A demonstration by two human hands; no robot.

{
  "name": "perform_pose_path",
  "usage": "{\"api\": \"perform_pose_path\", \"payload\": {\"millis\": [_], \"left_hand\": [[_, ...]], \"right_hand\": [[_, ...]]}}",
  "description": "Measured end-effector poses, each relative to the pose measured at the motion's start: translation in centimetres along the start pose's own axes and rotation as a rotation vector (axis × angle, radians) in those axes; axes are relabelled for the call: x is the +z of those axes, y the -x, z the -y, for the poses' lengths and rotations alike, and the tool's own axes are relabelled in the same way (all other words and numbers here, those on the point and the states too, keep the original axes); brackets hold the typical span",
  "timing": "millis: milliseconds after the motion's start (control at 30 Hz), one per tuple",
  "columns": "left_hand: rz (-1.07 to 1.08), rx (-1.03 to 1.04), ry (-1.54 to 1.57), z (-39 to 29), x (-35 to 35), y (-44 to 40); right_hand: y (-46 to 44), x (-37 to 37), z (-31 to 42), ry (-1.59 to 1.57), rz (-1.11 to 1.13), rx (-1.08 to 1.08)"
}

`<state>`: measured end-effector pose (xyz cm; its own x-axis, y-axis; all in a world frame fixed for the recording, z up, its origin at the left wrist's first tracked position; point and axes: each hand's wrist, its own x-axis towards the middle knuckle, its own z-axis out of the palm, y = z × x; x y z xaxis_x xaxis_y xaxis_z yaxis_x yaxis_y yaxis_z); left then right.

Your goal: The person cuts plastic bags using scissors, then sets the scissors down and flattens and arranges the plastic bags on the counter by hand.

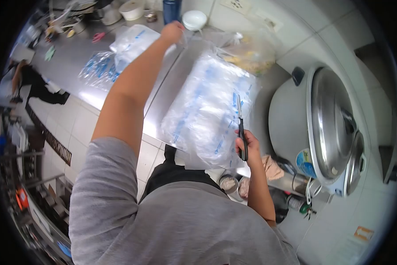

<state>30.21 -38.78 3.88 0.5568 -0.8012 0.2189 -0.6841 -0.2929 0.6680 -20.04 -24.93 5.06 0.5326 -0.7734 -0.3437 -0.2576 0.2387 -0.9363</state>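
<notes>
LIGHTING: bright, cool, source out of view | GLARE: white highlights lay on the plastic packaging (203, 108), metal surface (68, 46) and pot lid (333, 119) | SHADOWS: soft | OPTICS: fisheye curvature bent the wall tiles (295, 51); corners were black | FOCUS: center fair, periphery smeared

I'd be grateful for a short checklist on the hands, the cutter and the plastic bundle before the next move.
1. Right hand gripping the black-handled cutter by its handle: ok.
2. Blade pointing away from the body: ok.
3. Left hand away from the blade: ok, it is by the blue container.
4. Clear plastic bundle wholly on the steel counter: not ok, its near end overhangs the edge.
5. Left hand's hold on anything: cannot tell.
</notes>
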Motion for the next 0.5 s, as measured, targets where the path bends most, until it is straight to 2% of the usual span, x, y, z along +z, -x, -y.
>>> {"api": "perform_pose_path", "payload": {"millis": [33, 67, 133, 167, 200, 233, 267, 300, 333, 433, 500], "left_hand": [[0.015, 0.017, 0.006, 2.0, 0.9, -1.9], [-0.038, -0.024, -0.127, 0.9, 0.6, -1.3], [-0.221, -0.063, -0.088, -0.6, 0.6, 2.1], [-0.134, -0.015, 0.009, -1.3, 0.3, 5.5], [-0.046, 0.034, 0.105, -1.6, -0.2, 8.1], [0.045, 0.173, -0.017, 0.9, 2.1, 10.5], [0.269, -0.044, -0.003, -0.6, 1.3, 14.1], [0.350, -0.084, 0.025, -1.0, 0.9, 17.5], [0.436, -0.133, 0.048, -1.0, 0.8, 20.3], [0.469, -0.118, 0.142, -0.8, 0.2, 25.1], [0.476, -0.208, 0.283, -1.2, -0.3, 27.3]], "right_hand": [[1.2, -0.3, -0.9, 0.012, -0.093, 0.040], [2.2, -0.6, -1.5, 0.157, -0.203, 0.057], [3.9, -1.3, -2.7, 0.550, -0.399, 0.092], [4.8, -1.4, -3.1, 0.754, -0.492, 0.121], [5.4, -1.7, -4.1, 0.762, -0.564, 0.114], [5.7, -2.0, -4.0, 0.710, -0.571, 0.285], [5.9, -2.8, -5.8, 0.766, -0.625, 0.153], [5.9, -3.5, -7.7, 0.827, -0.676, 0.022], [5.4, -3.9, -8.2, 0.860, -0.700, 0.036], [3.5, -5.5, -9.8, 0.965, -0.817, 0.001], [2.5, -5.3, -7.0, 0.964, -0.788, 0.252]]}}
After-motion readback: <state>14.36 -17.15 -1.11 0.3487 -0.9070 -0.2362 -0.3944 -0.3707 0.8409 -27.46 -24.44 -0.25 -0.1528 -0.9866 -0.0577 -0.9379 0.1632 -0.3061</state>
